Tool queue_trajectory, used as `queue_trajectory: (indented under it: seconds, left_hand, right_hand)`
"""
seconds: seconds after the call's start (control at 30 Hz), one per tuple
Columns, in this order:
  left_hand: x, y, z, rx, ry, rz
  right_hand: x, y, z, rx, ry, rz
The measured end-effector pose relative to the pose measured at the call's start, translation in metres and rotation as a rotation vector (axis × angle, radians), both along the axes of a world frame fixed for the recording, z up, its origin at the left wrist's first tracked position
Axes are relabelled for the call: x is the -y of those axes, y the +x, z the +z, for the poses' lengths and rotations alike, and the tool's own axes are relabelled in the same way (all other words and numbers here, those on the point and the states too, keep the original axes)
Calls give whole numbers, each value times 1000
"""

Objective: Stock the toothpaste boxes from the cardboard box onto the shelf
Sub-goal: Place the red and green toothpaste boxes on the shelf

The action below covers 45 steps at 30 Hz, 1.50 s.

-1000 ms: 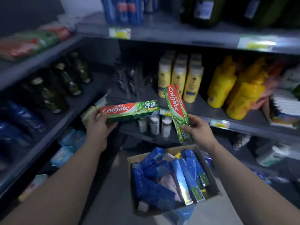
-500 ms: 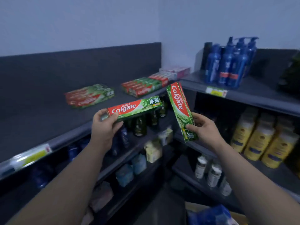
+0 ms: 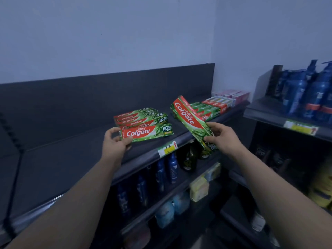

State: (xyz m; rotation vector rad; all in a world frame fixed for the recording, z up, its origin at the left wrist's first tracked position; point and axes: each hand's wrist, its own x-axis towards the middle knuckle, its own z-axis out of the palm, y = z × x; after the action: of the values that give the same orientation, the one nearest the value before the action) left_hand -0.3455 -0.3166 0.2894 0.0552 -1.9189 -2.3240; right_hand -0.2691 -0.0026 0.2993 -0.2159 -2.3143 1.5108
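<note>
Nearest to me, my left hand (image 3: 115, 141) is clenched on the left end of a toothpaste box (image 3: 146, 132), thumb underneath and fingers curled over the end. The box lies level with its printed face toward me, its long axis running along the front edge of the top shelf (image 3: 75, 159). It sits just in front of a stack of matching boxes (image 3: 142, 117) lying the same way. I cannot tell whether its underside already touches the shelf or hovers just above it.

My right hand (image 3: 221, 138) grasps a second toothpaste box (image 3: 191, 121) by its lower end, out past the shelf's front edge. This one is tilted, with its long axis climbing away from me and leftward, and its far tip hangs in front of the second stack (image 3: 206, 109). That stack lies farther along toward the shelf's right-hand end, near the corner.

In my judgement the left box is the nearer to done: its axis already agrees with its stack, so it only wants pushing back against the pile. The right box needs laying flat and turning to match its row before it goes down.

Beyond the second stack, pink and pale boxes (image 3: 233, 95) fill the corner. A price tag (image 3: 167, 149) hangs on the front edge between my hands. The cardboard box is out of sight.
</note>
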Motion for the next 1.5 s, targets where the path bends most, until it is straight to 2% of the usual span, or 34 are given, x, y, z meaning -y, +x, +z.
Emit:
queue_trajectory:
  seconds: [0.13,0.3,0.77,0.87,0.93,1.17,1.27,1.5]
  left_hand:
    - [-2,-27,-4,-15,-51,-5]
    - [-4,-56,-10,42,-244,42]
    - [-18,-87,-19,137,-568,140]
    - [-10,-90,-18,124,-557,101]
    - [-5,-91,-16,133,-473,84]
    - [4,-84,-10,134,-309,156]
    - [4,-81,-9,151,-225,205]
    - [-2,-75,-12,128,-187,261]
  right_hand:
    - [1,-30,6,15,26,37]
    - [-4,-67,20,33,51,87]
    - [-12,-153,45,226,399,405]
    - [-5,-167,42,264,480,442]
    - [1,-174,40,279,509,459]
    - [22,-187,34,278,574,538]
    - [28,-193,26,258,576,530]
    - [24,-195,18,205,630,436]
